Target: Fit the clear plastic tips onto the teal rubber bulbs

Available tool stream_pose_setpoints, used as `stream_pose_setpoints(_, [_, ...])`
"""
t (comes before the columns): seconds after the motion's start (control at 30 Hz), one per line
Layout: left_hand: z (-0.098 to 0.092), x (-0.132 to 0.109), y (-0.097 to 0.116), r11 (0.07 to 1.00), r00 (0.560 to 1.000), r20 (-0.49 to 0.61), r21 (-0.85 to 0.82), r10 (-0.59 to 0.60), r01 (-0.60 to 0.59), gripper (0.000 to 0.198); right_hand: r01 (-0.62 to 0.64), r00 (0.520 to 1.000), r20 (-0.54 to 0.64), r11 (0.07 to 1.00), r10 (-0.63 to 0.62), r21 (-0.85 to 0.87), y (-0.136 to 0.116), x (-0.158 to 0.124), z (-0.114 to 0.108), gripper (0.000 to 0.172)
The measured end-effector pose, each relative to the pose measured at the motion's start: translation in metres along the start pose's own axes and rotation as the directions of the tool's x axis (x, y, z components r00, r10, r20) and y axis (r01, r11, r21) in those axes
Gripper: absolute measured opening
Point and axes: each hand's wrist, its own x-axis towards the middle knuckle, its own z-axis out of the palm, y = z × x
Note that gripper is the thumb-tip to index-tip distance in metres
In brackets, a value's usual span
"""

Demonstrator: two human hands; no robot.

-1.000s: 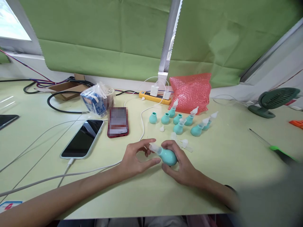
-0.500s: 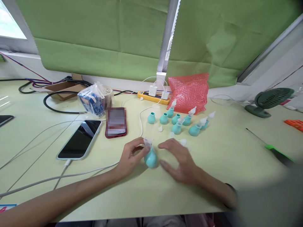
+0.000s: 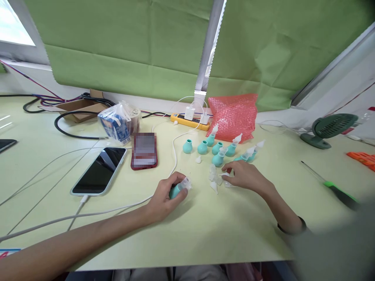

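Gripping a teal bulb point(image 3: 175, 190) on the tabletop point(image 3: 205, 230), left hand point(image 3: 165, 197) is curled shut around it; right hand point(image 3: 246, 175), fingers loose, touches clear tips point(image 3: 214, 180) just right of the bulb.

1. A left hand point(image 3: 165, 197) grips a teal bulb point(image 3: 175, 190) with a clear tip on a pale green table point(image 3: 205, 230).
2. The right hand point(image 3: 244, 174) touches loose clear tips point(image 3: 215, 180) near standing teal bulbs point(image 3: 218, 148).
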Motion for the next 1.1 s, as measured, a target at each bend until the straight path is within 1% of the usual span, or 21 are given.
stream_pose_setpoints(0.07, [0.001,0.0,-0.001,0.998,1.0,-0.008,0.066,0.021,-0.02,0.02,0.037,0.999,0.028,0.999,-0.037,0.021,0.003,0.002,0.002,0.016])
stream_pose_setpoints(0.13, [0.002,0.0,-0.001,0.99,0.998,-0.034,0.131,0.057,-0.053,0.023,0.061,0.998,-0.007,0.998,-0.061,0.026,0.004,0.003,0.001,0.014])
stream_pose_setpoints(0.2, [0.003,0.0,0.0,0.984,0.995,-0.051,0.161,0.091,-0.082,0.025,0.084,0.991,-0.114,0.994,-0.077,0.062,0.001,0.001,-0.002,0.012])
stream_pose_setpoints(0.23, [0.003,0.0,0.0,0.983,0.994,-0.048,0.159,0.102,-0.093,0.025,0.117,0.979,-0.18,0.985,-0.093,0.124,-0.002,-0.001,-0.004,0.011])
stream_pose_setpoints(0.27, [0.003,0.0,0.0,0.983,0.993,-0.041,0.152,0.109,-0.101,0.025,0.169,0.964,-0.238,0.96,-0.115,0.222,-0.007,-0.004,-0.006,0.011])
stream_pose_setpoints(0.3, [0.003,0.0,0.001,0.984,0.993,-0.035,0.143,0.113,-0.107,0.024,0.24,0.949,-0.28,0.907,-0.144,0.347,-0.013,-0.007,-0.007,0.012])
stream_pose_setpoints(0.33, [0.003,0.0,0.001,0.985,0.993,-0.031,0.135,0.113,-0.108,0.024,0.315,0.935,-0.305,0.814,-0.179,0.488,-0.02,-0.011,-0.008,0.013])
stream_pose_setpoints(0.37, [0.003,0.0,0.001,0.985,0.993,-0.028,0.132,0.112,-0.107,0.023,0.367,0.927,-0.308,0.694,-0.216,0.62,-0.028,-0.015,-0.008,0.015])
stream_pose_setpoints(0.4, [0.003,0.001,0.001,0.986,0.994,-0.026,0.131,0.109,-0.105,0.023,0.391,0.92,-0.303,0.569,-0.248,0.723,-0.036,-0.019,-0.006,0.016])
stream_pose_setpoints(0.43, [0.003,0.001,0.001,0.986,0.994,-0.024,0.133,0.108,-0.104,0.023,0.387,0.919,-0.291,0.466,-0.266,0.796,-0.043,-0.022,-0.004,0.016])
stream_pose_setpoints(0.5, [0.003,0.0,0.0,0.984,0.994,-0.01,0.141,0.113,-0.111,0.024,0.343,0.927,-0.258,0.337,-0.272,0.877,-0.055,-0.028,0.003,0.014])
stream_pose_setpoints(0.57, [0.003,0.0,0.0,0.98,0.991,0.01,0.146,0.132,-0.133,0.025,0.286,0.941,-0.22,0.254,-0.258,0.924,-0.062,-0.03,0.01,0.009])
stream_pose_setpoints(0.63, [0.002,0.0,0.0,0.977,0.988,0.024,0.146,0.156,-0.157,0.025,0.234,0.951,-0.185,0.188,-0.247,0.954,-0.063,-0.03,0.015,0.008])
stream_pose_setpoints(0.7, [0.002,0.0,0.0,0.974,0.984,0.03,0.143,0.176,-0.178,0.025,0.195,0.956,-0.151,0.158,-0.252,0.968,-0.062,-0.029,0.017,0.009])
stream_pose_setpoints(0.8, [0.002,0.0,-0.001,0.962,0.976,0.045,0.165,0.213,-0.217,0.025,0.133,0.959,-0.089,0.15,-0.268,0.98,-0.058,-0.026,0.019,0.012])
stream_pose_setpoints(0.9, [0.003,0.0,-0.002,0.939,0.963,0.08,0.214,0.257,-0.269,0.026,0.062,0.953,-0.029,0.1,-0.303,0.993,-0.056,-0.023,0.02,0.012])
stream_pose_setpoints(0.97, [0.004,0.0,-0.003,0.923,0.953,0.094,0.238,0.29,-0.304,0.026,0.036,0.944,-0.016,0.055,-0.329,0.998,-0.056,-0.021,0.021,0.01])
stream_pose_setpoints(1.1, [0.004,0.0,-0.006,0.9,0.939,0.088,0.265,0.333,-0.345,0.026,0.029,0.938,-0.031,-0.013,-0.345,1.0,-0.059,-0.019,0.024,0.006])
